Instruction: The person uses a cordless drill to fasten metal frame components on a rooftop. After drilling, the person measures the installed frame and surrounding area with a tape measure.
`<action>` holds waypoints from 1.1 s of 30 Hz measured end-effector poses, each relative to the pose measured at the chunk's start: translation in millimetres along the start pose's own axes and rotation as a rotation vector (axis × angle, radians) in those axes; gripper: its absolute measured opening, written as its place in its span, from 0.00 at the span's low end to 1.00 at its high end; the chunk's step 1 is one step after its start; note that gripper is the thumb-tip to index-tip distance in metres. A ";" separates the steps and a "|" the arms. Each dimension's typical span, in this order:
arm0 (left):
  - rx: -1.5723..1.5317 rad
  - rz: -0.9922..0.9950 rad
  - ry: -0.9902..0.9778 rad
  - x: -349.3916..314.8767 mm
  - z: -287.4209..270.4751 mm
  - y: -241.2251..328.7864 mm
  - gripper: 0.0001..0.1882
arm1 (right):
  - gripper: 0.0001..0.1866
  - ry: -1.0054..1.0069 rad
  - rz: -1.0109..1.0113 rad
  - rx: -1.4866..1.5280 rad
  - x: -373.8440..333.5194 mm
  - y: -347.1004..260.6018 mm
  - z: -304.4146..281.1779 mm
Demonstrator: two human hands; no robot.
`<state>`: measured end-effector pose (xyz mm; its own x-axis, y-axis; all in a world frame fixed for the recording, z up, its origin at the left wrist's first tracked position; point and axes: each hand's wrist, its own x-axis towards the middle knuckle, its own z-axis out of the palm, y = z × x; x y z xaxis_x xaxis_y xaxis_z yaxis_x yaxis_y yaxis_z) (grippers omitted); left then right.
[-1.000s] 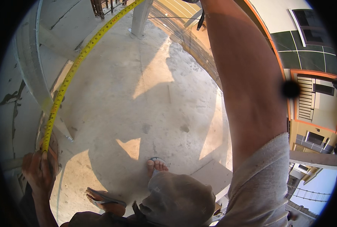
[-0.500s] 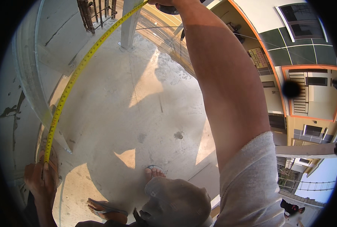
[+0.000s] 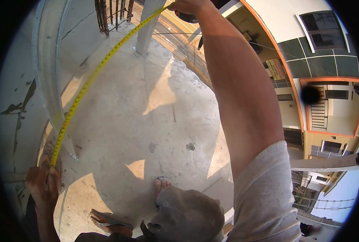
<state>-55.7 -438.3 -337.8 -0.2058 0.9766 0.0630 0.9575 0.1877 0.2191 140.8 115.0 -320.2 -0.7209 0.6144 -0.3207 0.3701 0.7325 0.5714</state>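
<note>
A yellow tape measure blade runs in a long curve above the concrete floor, from lower left to the top. At lower left my left hand is closed with fingers pinched on the blade's end. My right hand is closed at the top edge, where the other end of the blade meets its fingers. Under that hand shows a dark rounded case, partly cut off by the picture's edge. The blade passes in front of a metal post on the left.
Rusty rebar rises at the far left, beside another grey post. Beyond the slab's broken edge are buildings. My sandalled foot and grey clothing over a bent knee are below. A person is partly visible at lower right.
The whole view has shifted a little, so posts and rebar appear further right. My right hand sits slightly lower and further right in the picture. Both hands keep their hold on the tape measure.
</note>
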 end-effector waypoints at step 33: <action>0.033 -0.045 -0.142 1.9 -4.6 -4.9 0.09 | 0.15 0.136 0.129 0.483 -4.5 -13.7 11.7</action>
<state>-61.7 -437.8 -334.3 -0.2207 0.9716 -0.0850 0.9545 0.2331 0.1860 145.8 105.6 -335.4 -0.7091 0.6887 -0.1515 0.6662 0.7247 0.1760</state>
